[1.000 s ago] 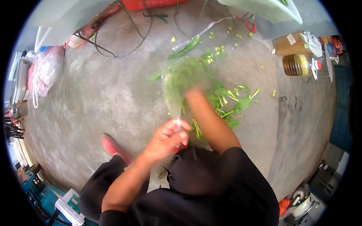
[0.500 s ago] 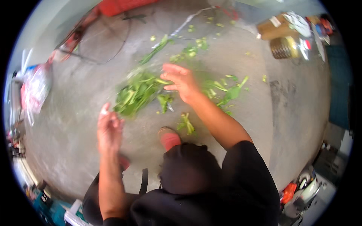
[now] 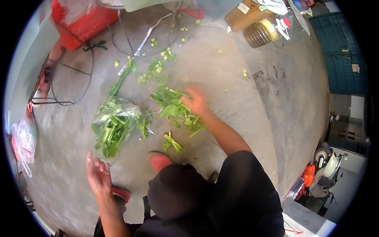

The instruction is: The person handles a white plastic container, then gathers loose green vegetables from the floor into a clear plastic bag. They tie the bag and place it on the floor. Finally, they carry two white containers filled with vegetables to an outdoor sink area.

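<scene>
Clear plastic bag (image 3: 114, 120) full of leafy greens on the rough grey floor (image 3: 244, 118), loose green leaves (image 3: 173, 108) beside it, right hand (image 3: 196, 102) blurry on the loose leaves, fingers hard to tell, left hand (image 3: 98, 175) empty, fingers spread open, red bin (image 3: 85, 25), round amber jar (image 3: 262, 33).

Bright, even daylight across the rough grey concrete floor (image 3: 252, 118), only soft shadows. Strong fisheye bending near the black circular rim. Motion-blurred right hand (image 3: 196, 102); soft focus over the dark near clothing at bottom.
</scene>
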`<act>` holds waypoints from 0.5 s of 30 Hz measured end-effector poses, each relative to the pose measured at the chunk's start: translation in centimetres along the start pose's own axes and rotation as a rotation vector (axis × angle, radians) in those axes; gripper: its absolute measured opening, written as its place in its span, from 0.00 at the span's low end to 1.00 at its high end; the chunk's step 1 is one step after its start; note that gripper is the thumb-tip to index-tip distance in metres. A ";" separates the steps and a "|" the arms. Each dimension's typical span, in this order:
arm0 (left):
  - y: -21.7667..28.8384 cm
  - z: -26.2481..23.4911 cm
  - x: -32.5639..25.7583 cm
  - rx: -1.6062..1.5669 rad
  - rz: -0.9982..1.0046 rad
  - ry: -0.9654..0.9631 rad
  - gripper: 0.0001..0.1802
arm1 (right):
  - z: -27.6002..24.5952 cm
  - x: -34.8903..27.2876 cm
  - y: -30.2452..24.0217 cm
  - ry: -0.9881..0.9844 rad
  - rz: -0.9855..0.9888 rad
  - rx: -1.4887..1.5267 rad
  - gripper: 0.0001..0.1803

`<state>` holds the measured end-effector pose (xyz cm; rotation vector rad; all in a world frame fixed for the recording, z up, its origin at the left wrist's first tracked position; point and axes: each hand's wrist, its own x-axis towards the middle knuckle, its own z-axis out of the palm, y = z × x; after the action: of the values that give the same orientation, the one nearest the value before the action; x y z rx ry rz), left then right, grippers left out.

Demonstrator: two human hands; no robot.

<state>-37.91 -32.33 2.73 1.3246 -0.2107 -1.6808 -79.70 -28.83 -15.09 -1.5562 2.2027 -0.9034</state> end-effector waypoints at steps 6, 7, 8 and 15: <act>0.7 0.2 -0.5 0.084 0.021 0.058 0.15 | -12.8 6.8 10.6 0.295 0.628 -0.670 0.28; 0.5 0.5 -0.2 0.093 0.008 0.047 0.15 | -13.6 6.8 11.8 0.278 0.648 -0.661 0.28; 0.4 0.6 0.0 0.101 -0.001 0.045 0.15 | -13.4 6.8 13.0 0.255 0.664 -0.649 0.27; 0.9 -0.1 0.4 0.155 0.017 0.030 0.16 | -8.6 10.6 6.0 0.081 0.395 -0.356 0.25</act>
<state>-37.35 -33.05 3.01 1.4572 -0.3401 -1.6562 -92.96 -34.58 -11.24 -1.1549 2.7103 -0.4817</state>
